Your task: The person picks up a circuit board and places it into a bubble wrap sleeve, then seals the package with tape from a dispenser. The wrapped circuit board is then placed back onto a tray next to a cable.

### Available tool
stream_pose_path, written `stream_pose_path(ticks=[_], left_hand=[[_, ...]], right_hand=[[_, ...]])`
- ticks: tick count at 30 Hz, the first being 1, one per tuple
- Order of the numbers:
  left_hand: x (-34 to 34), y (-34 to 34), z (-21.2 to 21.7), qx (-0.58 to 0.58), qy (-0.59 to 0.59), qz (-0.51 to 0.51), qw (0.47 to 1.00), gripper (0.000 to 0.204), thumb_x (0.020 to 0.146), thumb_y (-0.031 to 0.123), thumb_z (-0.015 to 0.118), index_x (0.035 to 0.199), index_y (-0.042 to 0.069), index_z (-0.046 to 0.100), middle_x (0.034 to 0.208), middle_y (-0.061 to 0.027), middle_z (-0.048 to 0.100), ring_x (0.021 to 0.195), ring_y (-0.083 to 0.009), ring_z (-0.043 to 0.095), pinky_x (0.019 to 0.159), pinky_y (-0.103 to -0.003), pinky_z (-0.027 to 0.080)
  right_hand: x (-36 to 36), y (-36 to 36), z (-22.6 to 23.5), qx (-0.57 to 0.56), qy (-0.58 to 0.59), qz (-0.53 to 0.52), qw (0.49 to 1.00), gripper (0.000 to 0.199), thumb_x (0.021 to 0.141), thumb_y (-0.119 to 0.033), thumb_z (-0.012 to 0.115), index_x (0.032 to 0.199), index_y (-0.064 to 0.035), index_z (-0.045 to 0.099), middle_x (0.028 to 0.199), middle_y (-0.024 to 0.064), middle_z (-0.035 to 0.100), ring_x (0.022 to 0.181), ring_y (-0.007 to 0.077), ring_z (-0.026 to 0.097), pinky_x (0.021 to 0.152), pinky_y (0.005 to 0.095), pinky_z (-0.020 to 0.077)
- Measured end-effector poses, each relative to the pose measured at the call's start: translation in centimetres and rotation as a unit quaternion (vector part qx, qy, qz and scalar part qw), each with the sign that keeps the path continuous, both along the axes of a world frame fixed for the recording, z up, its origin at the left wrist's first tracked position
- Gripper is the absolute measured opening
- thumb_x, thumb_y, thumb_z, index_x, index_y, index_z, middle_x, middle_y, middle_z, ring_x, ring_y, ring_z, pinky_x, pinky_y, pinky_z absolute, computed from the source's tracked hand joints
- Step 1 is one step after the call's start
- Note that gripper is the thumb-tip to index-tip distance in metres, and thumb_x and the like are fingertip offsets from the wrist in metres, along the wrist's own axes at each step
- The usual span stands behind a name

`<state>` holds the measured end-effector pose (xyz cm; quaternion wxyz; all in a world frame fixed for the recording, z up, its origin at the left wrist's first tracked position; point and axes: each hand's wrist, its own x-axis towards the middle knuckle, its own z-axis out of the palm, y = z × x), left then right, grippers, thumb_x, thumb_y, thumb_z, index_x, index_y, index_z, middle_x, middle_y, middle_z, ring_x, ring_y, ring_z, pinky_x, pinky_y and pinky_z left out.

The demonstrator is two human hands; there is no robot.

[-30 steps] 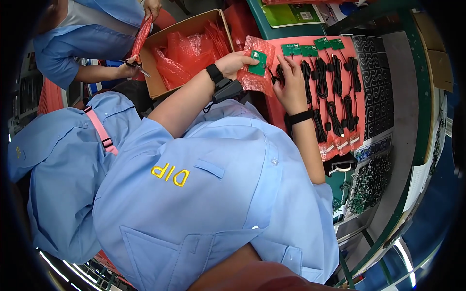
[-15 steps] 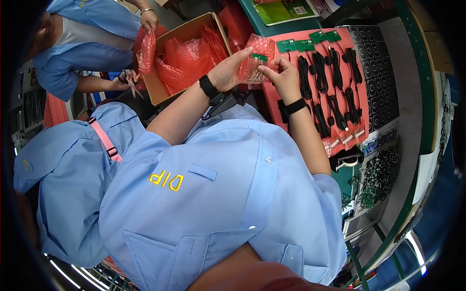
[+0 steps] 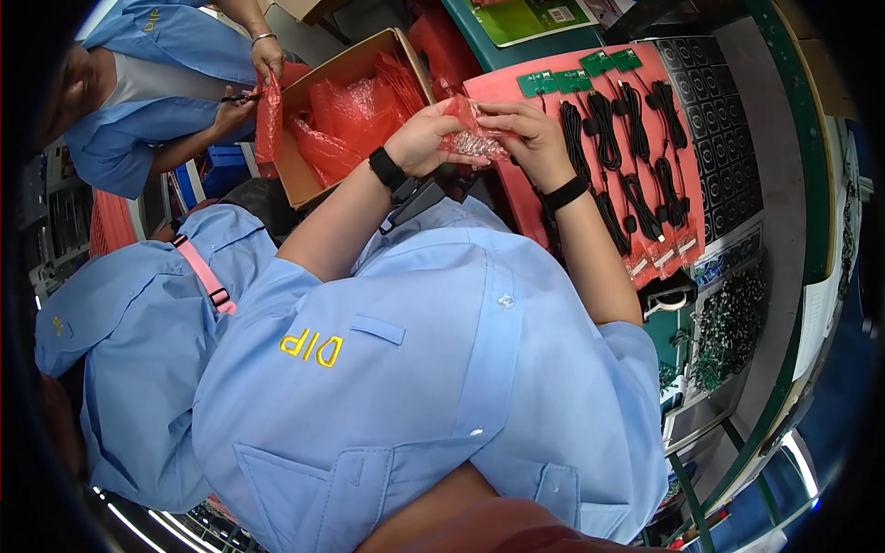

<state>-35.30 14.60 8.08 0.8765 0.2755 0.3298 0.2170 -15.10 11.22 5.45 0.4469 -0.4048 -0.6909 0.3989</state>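
Between my hands is a small bag of red-tinted, see-through bubble wrap (image 3: 472,136), crumpled and folded. My left hand (image 3: 419,143) grips its left side, fingers closed around the plastic. From the right, my right hand (image 3: 535,138) pinches the bag's other edge between thumb and fingers. Whatever lies inside the bag cannot be made out now. Just right of my right hand, green circuit boards (image 3: 536,84) with coiled black cables (image 3: 604,134) lie in rows on a pink sheet (image 3: 525,198).
Left of my hands stands a cardboard box (image 3: 422,64) full of red bubble-wrap bags (image 3: 346,120). At upper left a co-worker holds a red bubble-wrap strip (image 3: 268,120) and scissors (image 3: 241,97). A black tray with ring patterns (image 3: 728,138) sits beyond the cables; another person is at left.
My hands have folded the bubble-wrap bag together, and the green board seen in it before is now hidden. The co-worker's scissors have moved up to the red strip.
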Motion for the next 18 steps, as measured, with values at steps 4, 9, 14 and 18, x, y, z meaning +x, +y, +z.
stream_pose_path(ticks=[4,9,14,18], left_hand=[[-0.6,0.9,-0.6,-0.087,-0.067,-0.010,0.994,0.032,0.094,0.018,0.043,0.123,0.005,0.045,0.116,-0.0123,0.056,0.101,-0.0256,0.060,0.085,-0.045,0.052],[0.5,1.8,-0.5,-0.163,-0.110,-0.056,0.979,0.032,0.094,0.021,0.046,0.123,0.007,0.046,0.114,-0.0107,0.058,0.100,-0.0238,0.061,0.087,-0.044,0.050],[3.3,2.9,-1.5,-0.009,0.188,-0.014,0.982,0.033,0.094,0.023,0.049,0.123,0.010,0.048,0.111,-0.0069,0.061,0.099,-0.0218,0.061,0.083,-0.037,0.051],[1.7,6.9,-3.4,0.070,0.199,-0.045,0.976,0.031,0.094,0.019,0.049,0.122,0.006,0.049,0.114,-0.0083,0.060,0.100,-0.0225,0.061,0.081,-0.037,0.052]], right_hand=[[0.4,-0.7,1.7,0.160,-0.216,-0.010,0.963,0.045,0.071,0.004,0.061,0.113,-0.0140,0.062,0.117,0.0066,0.060,0.112,0.0248,0.053,0.090,0.0359,0.0453],[0.4,-1.9,2.0,0.190,-0.280,-0.021,0.941,0.037,0.074,-0.002,0.061,0.110,-0.0113,0.063,0.116,0.0045,0.060,0.111,0.0249,0.053,0.090,0.0388,0.0449],[2.4,-6.1,3.0,0.101,-0.246,-0.056,0.962,0.031,0.076,-0.004,0.062,0.107,-0.0080,0.064,0.106,0.0056,0.064,0.099,0.0230,0.059,0.084,0.0365,0.0466],[8.4,-14.6,3.2,-0.043,-0.032,-0.397,0.916,0.018,0.082,-0.007,0.062,0.099,-0.0039,0.064,0.093,0.0060,0.066,0.083,0.0166,0.061,0.076,0.0293,0.0472]])
